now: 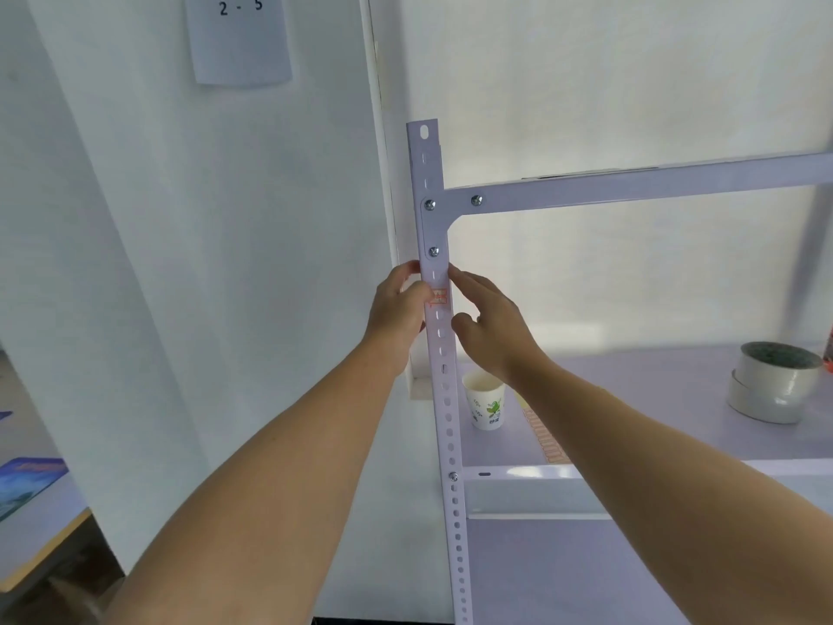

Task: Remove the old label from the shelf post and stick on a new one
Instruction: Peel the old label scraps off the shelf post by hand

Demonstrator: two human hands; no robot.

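Start with the one container: a white paper cup with green print (486, 406) stands upright on the pale lilac shelf board (653, 421), just right of the post in the middle of the frame. Your right wrist and the post cover part of its rim, and you cannot tell whether it holds anything.

The task's thing, a small red-and-white label (439, 298), sits on the front face of the white perforated metal shelf post (444, 376), just below the lowest screw of the corner bracket, at centre frame. Your left hand (399, 309) grasps the post from the left, thumb lying over the label's left edge, so that part of it is hidden. The print on the label is too small to read. Your right hand (491, 327) is released, its fingers loosely extended; the index fingertip touches the post's right edge just above the label.

Behind your right forearm a strip of orange-printed stickers (547, 437) lies on the shelf board, mostly covered. At the right of the frame two rolls of white tape (773, 385) are stacked, the upper one tilted. A red object (828, 349) beside them is cut off by the edge. At upper left a paper sign reading "2 - 5" (241, 38) is cropped at the top.
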